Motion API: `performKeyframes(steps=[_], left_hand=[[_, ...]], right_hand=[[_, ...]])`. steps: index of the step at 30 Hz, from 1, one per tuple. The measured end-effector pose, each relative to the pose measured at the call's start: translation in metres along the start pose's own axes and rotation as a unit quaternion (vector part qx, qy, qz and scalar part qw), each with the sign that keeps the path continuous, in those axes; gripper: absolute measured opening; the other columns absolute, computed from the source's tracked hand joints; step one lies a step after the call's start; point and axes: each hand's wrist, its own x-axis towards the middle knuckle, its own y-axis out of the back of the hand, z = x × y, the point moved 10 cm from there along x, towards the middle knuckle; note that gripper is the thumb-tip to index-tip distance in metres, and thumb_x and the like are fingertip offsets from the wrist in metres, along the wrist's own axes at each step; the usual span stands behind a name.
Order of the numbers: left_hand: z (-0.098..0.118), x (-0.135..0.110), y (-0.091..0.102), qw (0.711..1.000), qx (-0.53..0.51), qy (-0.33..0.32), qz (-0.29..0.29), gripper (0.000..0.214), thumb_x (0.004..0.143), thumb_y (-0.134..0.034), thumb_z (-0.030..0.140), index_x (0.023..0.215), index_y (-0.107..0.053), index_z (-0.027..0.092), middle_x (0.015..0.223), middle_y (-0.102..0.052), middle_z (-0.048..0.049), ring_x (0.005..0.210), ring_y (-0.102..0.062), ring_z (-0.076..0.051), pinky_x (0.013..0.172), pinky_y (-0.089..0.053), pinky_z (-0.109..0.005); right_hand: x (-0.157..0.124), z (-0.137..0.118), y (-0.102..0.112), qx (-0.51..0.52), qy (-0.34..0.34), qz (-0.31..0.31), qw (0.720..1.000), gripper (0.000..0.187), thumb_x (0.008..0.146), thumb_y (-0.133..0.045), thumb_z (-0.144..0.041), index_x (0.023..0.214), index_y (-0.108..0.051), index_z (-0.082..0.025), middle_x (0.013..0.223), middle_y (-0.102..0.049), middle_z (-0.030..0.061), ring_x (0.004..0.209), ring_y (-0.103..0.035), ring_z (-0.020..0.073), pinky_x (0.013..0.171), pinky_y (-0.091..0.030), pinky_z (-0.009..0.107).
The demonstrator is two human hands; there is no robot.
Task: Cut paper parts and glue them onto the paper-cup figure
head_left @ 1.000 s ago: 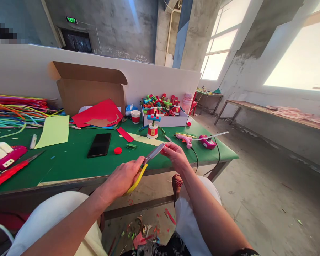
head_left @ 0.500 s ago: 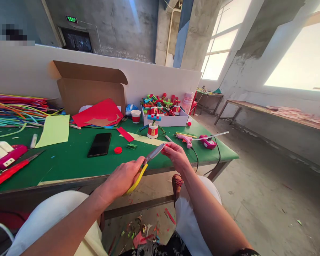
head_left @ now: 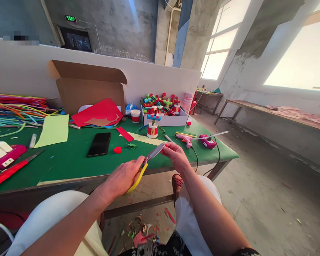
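Observation:
My left hand (head_left: pixel 126 176) is closed round the yellow handles of a pair of scissors (head_left: pixel 154 153), whose blades point up and to the right, over the table's front edge. At the blade tips, my right hand (head_left: pixel 176 155) pinches a small red piece (head_left: pixel 165 145); the fingers hide most of it. Just beyond the hands stands a red-and-white paper cup figure (head_left: pixel 152 131) with coiled arms and a blue crosspiece. A pale yellow paper strip (head_left: pixel 146 139) lies in front of it. To the left are a red disc (head_left: pixel 117 150), a folded green scrap (head_left: pixel 131 145) and a red paper strip (head_left: pixel 125 134).
On the green table (head_left: pixel 77 165) lie a phone (head_left: pixel 99 144), a pink glue gun (head_left: pixel 186 139), a pink power strip (head_left: pixel 208 141) and a red-handled knife or scissors (head_left: pixel 10 174). Behind are a white box (head_left: pixel 170 121) of similar figures, red paper (head_left: pixel 98 113) and many pipe-cleaner-like strips (head_left: pixel 18 110).
The view has shifted very slightly. Both hands, the scissors and the small red piece keep practically the same position.

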Motion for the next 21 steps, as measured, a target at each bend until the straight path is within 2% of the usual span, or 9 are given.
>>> performKeyframes(steps=[9, 21], left_hand=[[0.0001, -0.0008, -0.0003, 1.0, 0.007, 0.012, -0.014, 0.032, 0.09, -0.038, 0.015, 0.121, -0.043, 0.017, 0.091, -0.067, -0.0096, 0.079, -0.067, -0.025, 0.062, -0.042, -0.029], [-0.0028, -0.0013, 0.0002, 1.0, 0.018, 0.018, -0.009, 0.03, 0.091, -0.038, 0.016, 0.12, -0.045, 0.019, 0.09, -0.068, -0.0089, 0.079, -0.067, -0.024, 0.063, -0.041, -0.028]], right_hand=[[0.0014, 0.0013, 0.0003, 0.0, 0.001, -0.005, 1.0, 0.031, 0.052, -0.088, -0.043, 0.064, -0.07, -0.02, 0.068, -0.065, -0.0021, 0.066, -0.055, 0.0106, 0.073, -0.046, 0.027], [0.0025, 0.0025, 0.0028, 0.005, -0.001, -0.006, 1.0, 0.029, 0.056, -0.086, -0.041, 0.068, -0.071, -0.02, 0.074, -0.066, -0.0005, 0.07, -0.057, 0.0114, 0.078, -0.046, 0.029]])
